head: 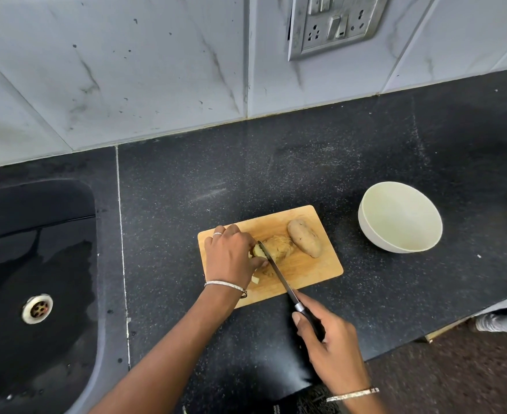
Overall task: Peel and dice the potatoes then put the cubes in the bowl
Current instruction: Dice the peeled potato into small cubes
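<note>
On a wooden board on the dark desk, the left hand curls its grip over a half-cut potato while the right hand clasps a knife slicing it, fingers best tucked back, the bowl waiting right.

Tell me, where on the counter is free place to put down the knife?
Bare counter lies behind the cutting board up to the wall tiles, and left of the board toward the sink. A narrower gap separates board and bowl. The board is crowded: left hand, cut potato, knife, whole potato.
</note>
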Demonstrator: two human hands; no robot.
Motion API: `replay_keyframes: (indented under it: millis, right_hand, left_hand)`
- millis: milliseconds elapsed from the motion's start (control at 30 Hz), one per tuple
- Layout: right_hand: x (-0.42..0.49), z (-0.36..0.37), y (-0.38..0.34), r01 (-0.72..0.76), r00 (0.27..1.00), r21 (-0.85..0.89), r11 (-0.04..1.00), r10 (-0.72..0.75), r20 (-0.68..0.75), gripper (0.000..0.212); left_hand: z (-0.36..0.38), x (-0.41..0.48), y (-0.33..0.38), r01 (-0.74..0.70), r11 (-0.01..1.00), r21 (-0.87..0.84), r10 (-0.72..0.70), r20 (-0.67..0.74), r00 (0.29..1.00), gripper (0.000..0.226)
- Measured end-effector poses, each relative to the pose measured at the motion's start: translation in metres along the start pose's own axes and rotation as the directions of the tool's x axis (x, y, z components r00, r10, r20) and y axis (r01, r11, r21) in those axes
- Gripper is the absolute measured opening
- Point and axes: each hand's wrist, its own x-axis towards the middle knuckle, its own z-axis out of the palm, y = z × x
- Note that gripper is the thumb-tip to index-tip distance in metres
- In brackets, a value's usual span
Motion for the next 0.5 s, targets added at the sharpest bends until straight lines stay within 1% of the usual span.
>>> replay_keyframes:
  millis: [233, 400, 500]
  right_hand:
    - [0.002, -0.003, -0.01, 0.033, 0.999, -0.037, 0.999, -0.034, -0.032, 0.043]
    - [0.002, -0.007, -0.021, 0.053, 0.997, -0.038, 0.998, -0.055, -0.055, 0.049]
    - [0.003, -0.006, -0.027, 0.073, 0.996, -0.047, 0.996, -0.075, -0.038, 0.054]
  left_hand:
    - [0.003, -0.005, -0.006, 0.006, 1.0, -0.023, -0.006, -0.015, 1.0, 0.044]
    - [0.002, -0.008, -0.012, 0.021, 0.985, -0.172, -0.028, -0.04, 0.999, 0.048]
    - [0.001, -0.008, -0.013, 0.026, 0.961, -0.274, -0.044, -0.059, 0.997, 0.036]
